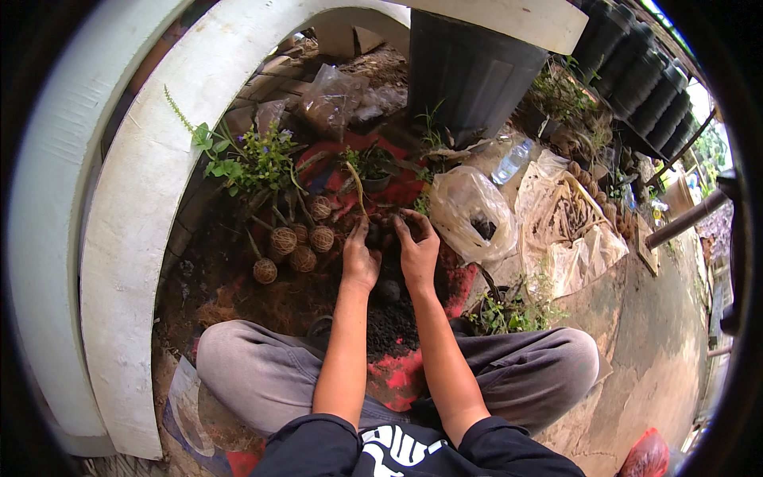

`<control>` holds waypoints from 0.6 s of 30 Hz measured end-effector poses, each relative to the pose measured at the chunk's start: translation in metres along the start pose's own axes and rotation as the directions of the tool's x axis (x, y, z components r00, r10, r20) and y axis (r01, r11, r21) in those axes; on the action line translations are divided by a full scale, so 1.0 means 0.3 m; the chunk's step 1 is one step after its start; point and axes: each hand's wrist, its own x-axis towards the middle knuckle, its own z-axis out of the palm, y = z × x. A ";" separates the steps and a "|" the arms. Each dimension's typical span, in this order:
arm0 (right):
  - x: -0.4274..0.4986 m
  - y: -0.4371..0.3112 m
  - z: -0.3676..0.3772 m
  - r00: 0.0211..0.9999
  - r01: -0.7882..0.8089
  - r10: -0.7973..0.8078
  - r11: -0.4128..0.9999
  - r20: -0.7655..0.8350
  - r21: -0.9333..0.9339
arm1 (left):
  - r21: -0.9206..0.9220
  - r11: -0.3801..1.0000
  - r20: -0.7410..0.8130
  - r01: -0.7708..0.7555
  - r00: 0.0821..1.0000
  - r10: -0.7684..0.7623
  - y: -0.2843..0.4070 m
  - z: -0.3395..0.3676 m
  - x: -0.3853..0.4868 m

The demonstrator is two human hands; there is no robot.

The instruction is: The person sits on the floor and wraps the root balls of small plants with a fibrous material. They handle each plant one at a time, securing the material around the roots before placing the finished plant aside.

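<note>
My left hand (pixel 360 256) holds a yellowish plant stem (pixel 356 185) near its base, with dark soil at the fingertips. Close by on the right, my right hand (pixel 418 247) has its thumb and fingers curved around dark soil; whether it grips a piece is hard to tell. Below and between the hands lie a dark round ball (pixel 388 291) and loose black soil (pixel 387 328) on a red sheet (pixel 396 372). Several fibre-wrapped balls (pixel 283 241) with plant stems stand left of my left hand.
A leafy flowering plant (pixel 262 155) stands beyond the balls. An open plastic bag (pixel 474 214), a clear bottle (pixel 512 161) and a soiled plastic sheet (pixel 557 220) lie to the right. A large black pot (pixel 471 71) and a white curved frame (pixel 128 197) border the work area.
</note>
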 end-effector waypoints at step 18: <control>-0.023 -0.010 0.017 0.993 -0.056 0.041 0.989 0.106 0.140 | 0.019 0.994 -0.135 -0.110 0.985 0.111 -0.021 0.016 0.029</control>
